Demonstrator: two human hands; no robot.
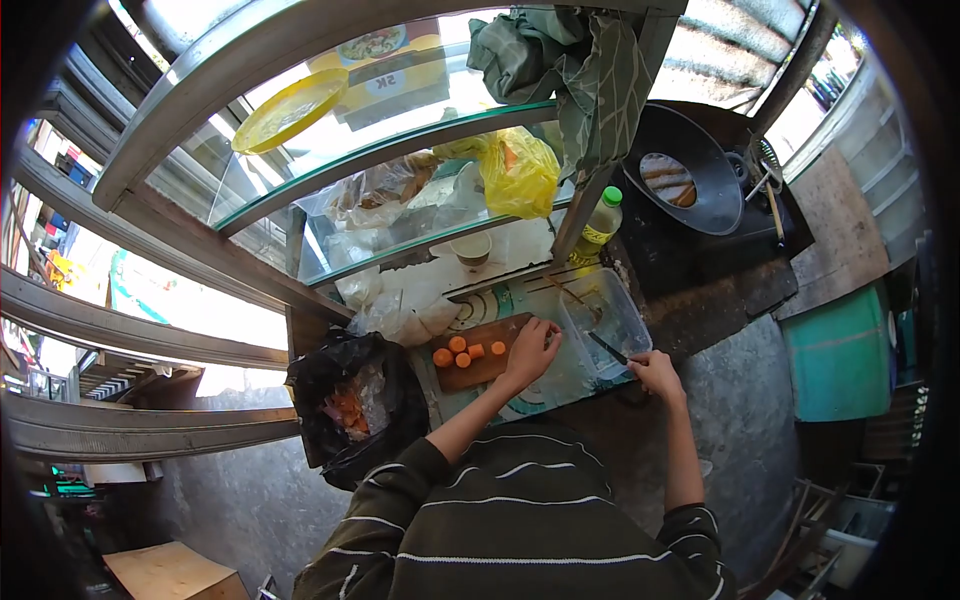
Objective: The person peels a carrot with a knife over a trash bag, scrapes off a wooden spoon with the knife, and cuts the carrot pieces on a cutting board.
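The left hand [533,349] rests with fingers spread flat on the wooden cutting board [478,372], just beside four orange carrot pieces [463,352], while right of the board the right hand [655,373] grips a knife [607,348] over a clear plastic tub [604,318].

You get strong fisheye bending, dark vignette at corners. Daylight blows out behind glass shelves [380,150]; glare there. Lower floor area dim, slightly soft.
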